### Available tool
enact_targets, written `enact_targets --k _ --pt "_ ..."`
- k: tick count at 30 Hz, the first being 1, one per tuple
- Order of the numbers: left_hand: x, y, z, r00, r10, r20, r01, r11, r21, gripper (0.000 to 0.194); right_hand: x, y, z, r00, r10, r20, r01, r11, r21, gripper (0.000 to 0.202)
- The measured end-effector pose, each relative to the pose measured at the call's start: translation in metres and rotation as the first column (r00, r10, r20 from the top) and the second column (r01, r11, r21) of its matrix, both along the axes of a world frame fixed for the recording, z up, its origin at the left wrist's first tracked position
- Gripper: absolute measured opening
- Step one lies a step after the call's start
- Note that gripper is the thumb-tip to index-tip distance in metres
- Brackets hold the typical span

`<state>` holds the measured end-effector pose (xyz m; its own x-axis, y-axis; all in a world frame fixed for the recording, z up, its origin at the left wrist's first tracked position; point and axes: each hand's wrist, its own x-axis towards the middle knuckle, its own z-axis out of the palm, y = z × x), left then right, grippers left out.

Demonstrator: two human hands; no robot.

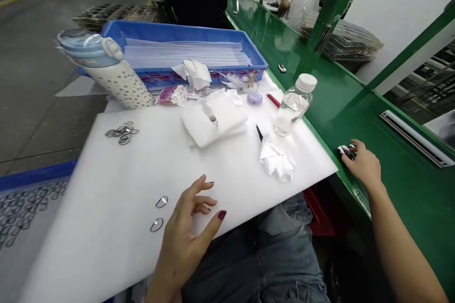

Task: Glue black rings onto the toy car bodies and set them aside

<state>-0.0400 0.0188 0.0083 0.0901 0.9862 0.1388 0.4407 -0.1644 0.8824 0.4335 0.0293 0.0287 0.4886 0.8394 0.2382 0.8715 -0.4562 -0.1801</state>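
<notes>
My left hand [190,232] hovers over the near part of a white foam sheet [106,236], fingers apart and holding nothing. Left of it lie two thin, dark-rimmed teardrop-shaped pieces [156,225]. A small pile of similar thin loops [123,133] rests farther back. Out to the right, my right hand [366,165] reaches onto the green conveyor surface [401,184]. Its thumb and fingers close on a small black-and-white part [346,152], whose exact kind I cannot make out. Crumpled white tissue [277,158] and dark-tipped tweezers [259,132] lie between the hands.
A folded white foam pad [216,120], a clear bottle [295,104], a dotted tumbler [117,80] and a blue tray [188,33] stand behind. A white strip [415,137] lies on the green surface. More loops [28,208] fill a bin at left. People sit beyond.
</notes>
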Motion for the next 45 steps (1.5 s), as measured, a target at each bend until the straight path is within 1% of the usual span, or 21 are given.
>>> enact_targets --k 4,9,12,14,15,16,17,19,20,21,22,25,26,28,30,33,35,39,41,43,45 --pt "0.000 0.000 0.002 0.997 -0.014 -0.079 0.018 0.999 0.044 0.047 0.038 -0.016 0.002 0.997 -0.073 -0.013 0.073 0.997 -0.026 0.036" --pt "0.004 -0.001 0.002 0.987 -0.005 -0.158 0.020 0.996 0.091 0.044 0.052 -0.009 0.019 0.996 -0.091 -0.010 0.091 0.996 -0.009 0.043" --pt "0.009 0.000 0.004 0.978 -0.018 -0.209 0.047 0.990 0.135 0.038 0.014 0.003 0.026 0.999 -0.035 0.022 0.033 0.996 0.078 0.048" --pt "0.014 0.002 0.006 0.963 -0.043 -0.268 0.087 0.984 0.155 0.033 -0.044 0.011 0.027 0.989 0.146 0.033 -0.150 0.974 0.169 0.052" --pt "0.016 0.003 0.006 0.953 -0.052 -0.299 0.103 0.982 0.157 0.034 -0.079 0.015 0.028 0.919 0.394 0.024 -0.389 0.894 0.220 0.050" --pt "0.018 0.004 0.007 0.944 -0.056 -0.325 0.113 0.981 0.160 0.038 -0.117 0.019 0.028 0.774 0.633 -0.010 -0.613 0.753 0.240 0.046" --pt "0.019 0.004 0.007 0.938 -0.055 -0.341 0.117 0.980 0.164 0.044 -0.154 0.023 0.028 0.570 0.820 -0.059 -0.789 0.566 0.238 0.042" --pt "0.020 0.002 0.006 0.938 -0.024 -0.346 0.098 0.976 0.197 0.053 -0.217 0.035 0.030 0.191 0.973 -0.132 -0.962 0.212 0.171 0.035" --pt "0.020 0.000 0.005 0.939 0.012 -0.344 0.073 0.970 0.234 0.055 -0.240 0.042 0.032 0.080 0.984 -0.159 -0.980 0.106 0.167 0.030" --pt "0.020 -0.003 0.003 0.937 0.055 -0.344 0.046 0.959 0.279 0.054 -0.258 0.052 0.034 0.038 0.981 -0.190 -0.981 0.073 0.181 0.025" --pt "0.020 -0.006 0.000 0.933 0.100 -0.346 0.019 0.945 0.326 0.052 -0.270 0.064 0.036 0.070 0.975 -0.211 -0.968 0.118 0.222 0.022" --pt "0.024 -0.015 -0.005 0.936 0.163 -0.313 -0.029 0.920 0.392 0.044 -0.286 0.107 0.044 0.381 0.886 -0.265 -0.806 0.459 0.374 0.019" --pt "0.027 -0.017 -0.006 0.948 0.135 -0.287 -0.018 0.926 0.377 0.042 -0.289 0.122 0.046 0.462 0.843 -0.276 -0.756 0.537 0.374 0.022" --pt "0.030 -0.015 -0.005 0.965 0.046 -0.259 0.045 0.942 0.333 0.046 -0.295 0.146 0.049 0.521 0.806 -0.282 -0.756 0.589 0.287 0.026" --pt "0.031 -0.009 0.000 0.953 -0.031 -0.300 0.120 0.951 0.285 0.056 -0.298 0.162 0.050 0.518 0.805 -0.290 -0.796 0.578 0.181 0.020" --pt "0.029 0.005 0.008 0.922 -0.089 -0.376 0.181 0.959 0.217 0.066 -0.296 0.167 0.051 0.516 0.798 -0.311 -0.797 0.580 0.169 0.015" --pt "0.028 0.012 0.012 0.928 -0.113 -0.355 0.187 0.965 0.183 0.065 -0.290 0.156 0.051 0.429 0.821 -0.377 -0.782 0.547 0.299 0.016" --pt "0.033 0.017 0.013 0.975 -0.052 -0.214 0.084 0.986 0.145 0.059 -0.281 0.115 0.039 0.046 0.847 -0.529 -0.616 0.441 0.653 0.014" --pt "0.036 0.018 0.013 0.991 -0.007 -0.131 0.023 0.993 0.116 0.051 -0.281 0.096 0.027 -0.042 0.776 -0.629 -0.566 0.501 0.655 0.015" --pt "0.037 0.019 0.012 0.998 0.021 -0.067 -0.015 0.996 0.085 0.045 -0.284 0.084 0.017 -0.065 0.673 -0.737 -0.569 0.582 0.582 0.017" --pt "0.038 0.020 0.013 0.999 0.036 -0.029 -0.035 0.998 0.058 0.043 -0.286 0.075 0.016 -0.124 0.596 -0.793 -0.554 0.622 0.553 0.026"
